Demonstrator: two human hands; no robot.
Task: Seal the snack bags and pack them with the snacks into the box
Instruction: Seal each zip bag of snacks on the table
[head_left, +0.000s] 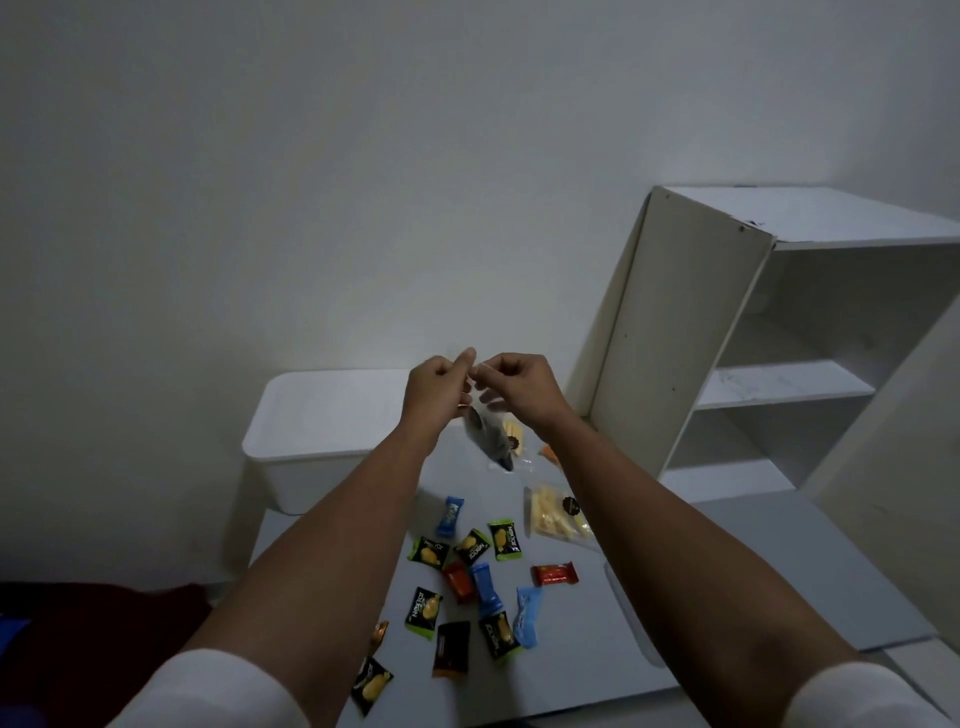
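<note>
Starting nearest, small wrapped snacks (470, 587) lie scattered on the grey bench (597, 654), green, blue, red and black packets lying loose, some touching; they look light and crinkly, easy to pinch by a sealed end. Just beyond them on the right rests a clear bag of pale yellow snack pieces (558, 514), flat on the bench. Farther on, both hands are raised together above the bench: the left hand (439, 387) and the right hand (514, 382) each pinch the top edge of a clear snack bag (491, 439) that hangs down between them with dark contents at its bottom. The film looks thin, soft and slippery, so the hold belongs at the mouth strip, thumb against finger, and the seal probably needs pressing along its whole run; whether it is closed yet I cannot tell. Another yellow-filled bag (514, 436) shows partly behind it. Past the hands on the left sits the white box (322, 441), and on the far right a white shelf unit (779, 364) stands against the wall
</note>
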